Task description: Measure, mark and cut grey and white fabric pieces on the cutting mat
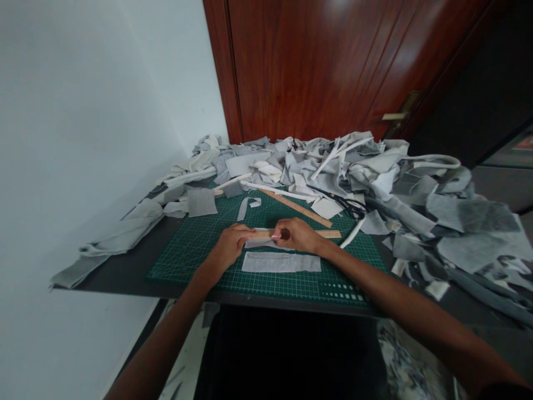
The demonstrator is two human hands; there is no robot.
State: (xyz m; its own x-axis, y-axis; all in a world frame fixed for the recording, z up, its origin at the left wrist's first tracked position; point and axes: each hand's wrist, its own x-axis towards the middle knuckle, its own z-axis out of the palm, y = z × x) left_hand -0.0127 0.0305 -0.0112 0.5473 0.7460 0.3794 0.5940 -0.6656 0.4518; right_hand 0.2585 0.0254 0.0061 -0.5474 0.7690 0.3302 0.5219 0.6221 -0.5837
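Observation:
A wooden ruler [331, 234] lies across a grey fabric strip [259, 243] on the green cutting mat [187, 244]. My left hand [229, 245] holds the left end of the ruler against the strip, fingers close together. Along the ruler's edge, my right hand [298, 235] is closed in a pinch. A small pale pinkish thing shows at its fingertips, too small to name. Just nearer to me a second grey fabric strip [281, 263] rests flat on the mat, apart from both hands.
Another wooden ruler [300, 210] lies slantwise behind my hands, near black-handled scissors [353, 209]. A curled pale strip [245, 206] and a grey square [202, 202] sit at left. Heaped fabric scraps [287, 164] line the back and right, against a wooden door [312, 72].

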